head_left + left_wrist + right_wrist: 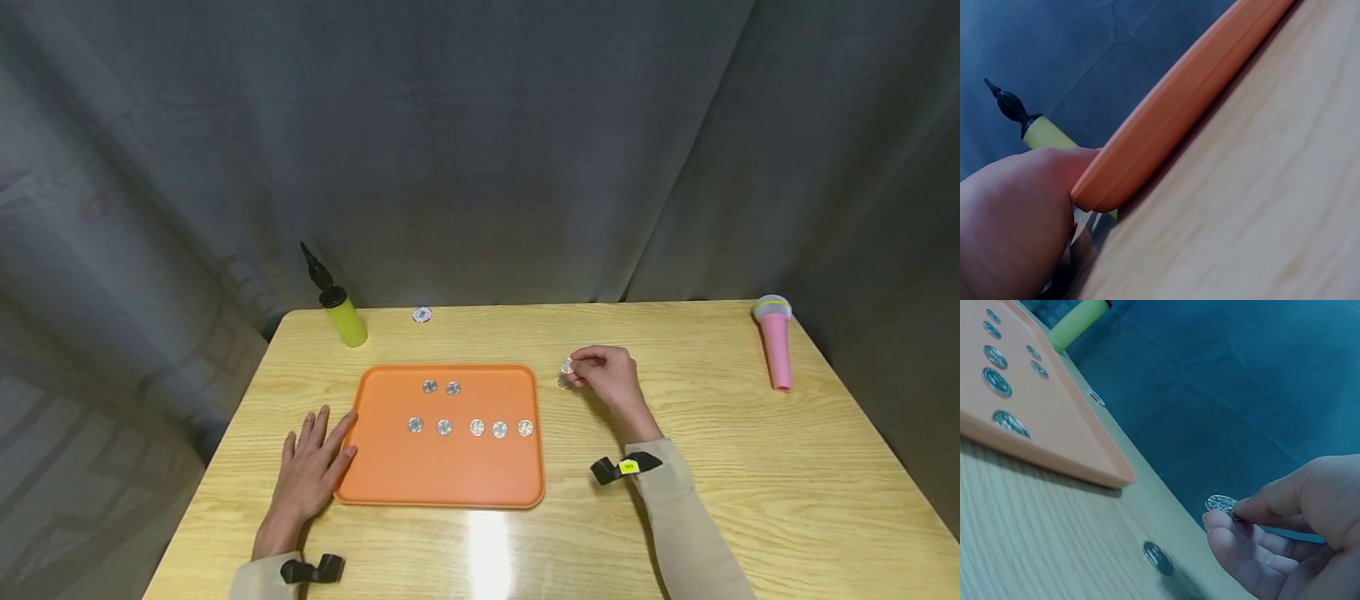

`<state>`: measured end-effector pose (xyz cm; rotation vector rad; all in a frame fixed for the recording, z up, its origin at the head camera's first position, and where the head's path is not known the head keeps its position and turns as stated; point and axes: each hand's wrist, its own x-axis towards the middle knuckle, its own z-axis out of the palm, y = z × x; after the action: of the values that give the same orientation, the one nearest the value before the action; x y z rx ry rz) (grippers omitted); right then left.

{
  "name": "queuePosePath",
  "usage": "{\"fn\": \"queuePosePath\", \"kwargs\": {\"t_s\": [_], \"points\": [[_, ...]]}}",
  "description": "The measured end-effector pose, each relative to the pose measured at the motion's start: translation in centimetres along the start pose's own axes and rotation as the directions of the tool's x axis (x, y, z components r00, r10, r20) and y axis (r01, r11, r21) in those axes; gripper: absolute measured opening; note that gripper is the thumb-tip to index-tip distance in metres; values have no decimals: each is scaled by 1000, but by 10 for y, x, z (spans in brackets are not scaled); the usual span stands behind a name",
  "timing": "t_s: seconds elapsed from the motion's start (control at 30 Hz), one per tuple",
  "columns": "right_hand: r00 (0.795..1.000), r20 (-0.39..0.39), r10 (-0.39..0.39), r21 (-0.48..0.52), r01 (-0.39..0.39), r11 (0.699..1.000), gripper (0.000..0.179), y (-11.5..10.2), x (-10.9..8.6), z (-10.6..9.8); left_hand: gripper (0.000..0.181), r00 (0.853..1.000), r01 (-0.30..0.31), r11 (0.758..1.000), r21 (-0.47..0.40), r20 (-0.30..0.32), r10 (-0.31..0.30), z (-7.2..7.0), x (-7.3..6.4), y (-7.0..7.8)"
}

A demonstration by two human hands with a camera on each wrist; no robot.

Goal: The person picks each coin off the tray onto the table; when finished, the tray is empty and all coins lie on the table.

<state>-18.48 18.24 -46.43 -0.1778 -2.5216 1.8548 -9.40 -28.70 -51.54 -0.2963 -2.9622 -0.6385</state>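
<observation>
My right hand (609, 379) pinches a silver coin (1221, 504) between thumb and fingertips, raised above the table to the right of the orange tray (442, 483). Below it another silver coin (1159, 558) lies on the wood, partly covered by the hand in the head view. My left hand (309, 467) rests with spread fingers at the tray's left side, thumb and index finger touching its rim. Inside the tray, two coins lie towards the back, one of them this coin (430, 387). Several more, such as this coin (477, 427), form a row across the middle.
A yellow-green hand pump (345, 321) with a black nozzle stands at the table's back left. A white patterned poker chip (422, 314) lies near the back edge. At the far right is a pink toy microphone (777, 346). Grey curtains (480, 150) hang behind the table.
</observation>
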Motion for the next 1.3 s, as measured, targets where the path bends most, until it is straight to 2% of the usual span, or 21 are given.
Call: {"fn": "queuePosePath", "kwargs": {"t_s": [0.7, 1.03, 1.3], "points": [[996, -62, 64, 54, -60, 997, 28, 16, -4, -38, 53, 1000, 0, 1000, 22, 12, 0, 2, 0, 1], [991, -101, 91, 93, -81, 992, 29, 21, -6, -52, 54, 999, 22, 1000, 2, 46, -22, -1, 0, 1], [988, -111, 102, 98, -91, 991, 30, 24, -7, -59, 56, 999, 21, 1000, 12, 32, -21, 0, -2, 1]]}}
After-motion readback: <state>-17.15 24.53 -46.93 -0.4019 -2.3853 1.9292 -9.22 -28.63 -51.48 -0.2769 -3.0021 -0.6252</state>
